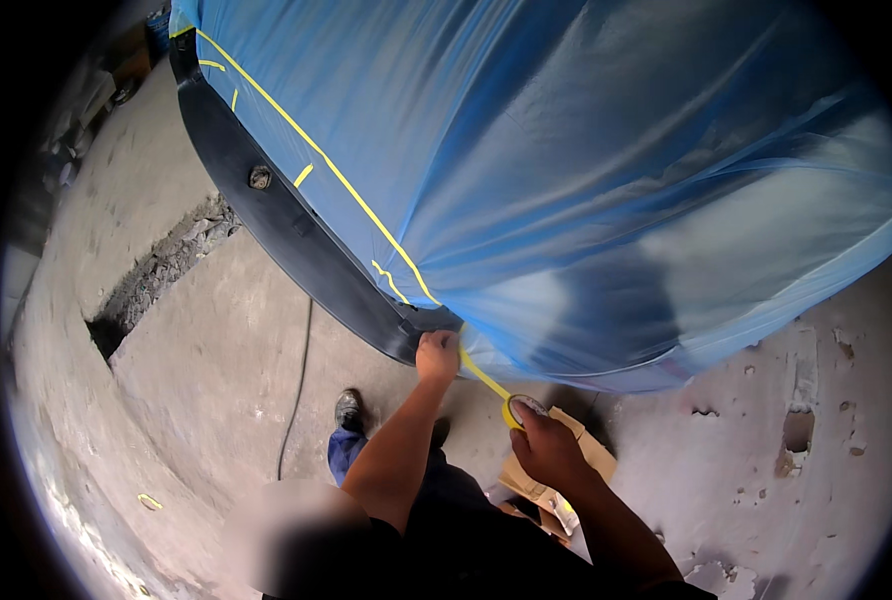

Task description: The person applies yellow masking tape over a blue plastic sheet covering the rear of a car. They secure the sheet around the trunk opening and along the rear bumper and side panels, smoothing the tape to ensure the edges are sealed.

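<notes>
My right hand (548, 447) is wrapped round a roll of yellow masking tape (513, 411). From the roll a pulled-out strip of tape (486, 376) runs up and left to the corner of a dark bumper (266, 215). At that corner my left hand (437, 356) is closed against the bumper's end, right beside the strip; its fingertips are partly hidden, so what they pinch does not show. Blue translucent plastic sheeting (566, 200) drapes over the vehicle. A long line of yellow tape (351, 190) runs along the sheet above the bumper, with several short pieces below it.
Below my right hand stands an open cardboard box (591, 450). A thin dark cable (299, 390) lies on the concrete floor (206, 350). A broken trench (161, 270) cuts the floor at left, and pits (798, 430) mark it at right. My shoe (348, 408) shows near the bumper.
</notes>
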`<state>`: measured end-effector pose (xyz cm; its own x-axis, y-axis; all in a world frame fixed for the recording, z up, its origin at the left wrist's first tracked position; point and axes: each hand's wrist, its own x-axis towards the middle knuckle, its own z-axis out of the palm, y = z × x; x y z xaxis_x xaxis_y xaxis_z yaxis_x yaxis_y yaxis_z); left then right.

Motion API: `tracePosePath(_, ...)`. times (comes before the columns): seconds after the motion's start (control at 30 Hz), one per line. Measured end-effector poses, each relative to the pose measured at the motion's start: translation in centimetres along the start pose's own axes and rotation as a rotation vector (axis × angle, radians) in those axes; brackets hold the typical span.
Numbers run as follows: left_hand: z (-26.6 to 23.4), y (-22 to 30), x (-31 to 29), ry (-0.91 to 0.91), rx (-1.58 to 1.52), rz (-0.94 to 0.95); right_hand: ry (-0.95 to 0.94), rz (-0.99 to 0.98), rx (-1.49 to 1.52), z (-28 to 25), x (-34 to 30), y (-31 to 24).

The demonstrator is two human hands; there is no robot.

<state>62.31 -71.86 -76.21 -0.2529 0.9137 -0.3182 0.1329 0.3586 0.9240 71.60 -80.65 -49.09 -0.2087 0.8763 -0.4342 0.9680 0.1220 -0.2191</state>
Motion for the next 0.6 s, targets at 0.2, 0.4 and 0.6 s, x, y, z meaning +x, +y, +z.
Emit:
tracePosePath(0.2,-1.9,-0.7,-0.5,-0.161,0.136,0.218,0.126,-0.067,-0.161,0.8,1.0,3.8)
tracePosePath(0.4,-3.7,-1.7,1.4,-0.338,0.174,0.498,0.116,0.162,-0.388,2.0,2.0,8.1)
tracePosePath(0.6,-5.4,5.6,-4.1,-0.172,0.261,0.68,0.385,0.02,-0.286,4.9,2.9,14.1)
